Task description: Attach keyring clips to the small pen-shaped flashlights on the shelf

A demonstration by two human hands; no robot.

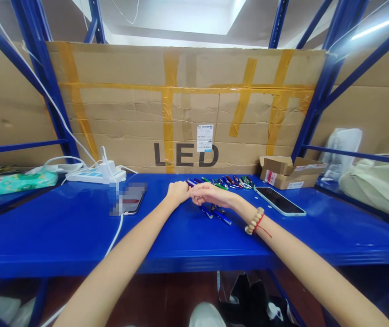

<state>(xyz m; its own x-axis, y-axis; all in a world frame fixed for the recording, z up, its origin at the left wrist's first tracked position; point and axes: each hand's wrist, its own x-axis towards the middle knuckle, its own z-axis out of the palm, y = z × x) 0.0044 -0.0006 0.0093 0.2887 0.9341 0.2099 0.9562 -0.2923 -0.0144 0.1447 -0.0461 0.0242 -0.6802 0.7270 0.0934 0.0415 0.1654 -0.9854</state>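
Note:
My left hand (178, 192) is closed in a fist above the blue shelf top (78, 227), with the ends of blue pens (191, 182) showing at its right edge. My right hand (213, 194), wearing a bead bracelet (254, 221) and red string on the wrist, reaches in against it with fingers curled; what they pinch, if anything, is hidden. Two loose blue pens (222, 216) lie just below the right hand. Behind it spreads a pile of pens (237, 182) in blue, red, green and dark colours.
A phone (280, 201) lies right of the pile, before an opened small carton (291, 172). On the left are another phone (135, 200), a white power strip (88, 175) with cables, and a green tissue pack (27, 182). A large cardboard panel (129, 118) stands behind.

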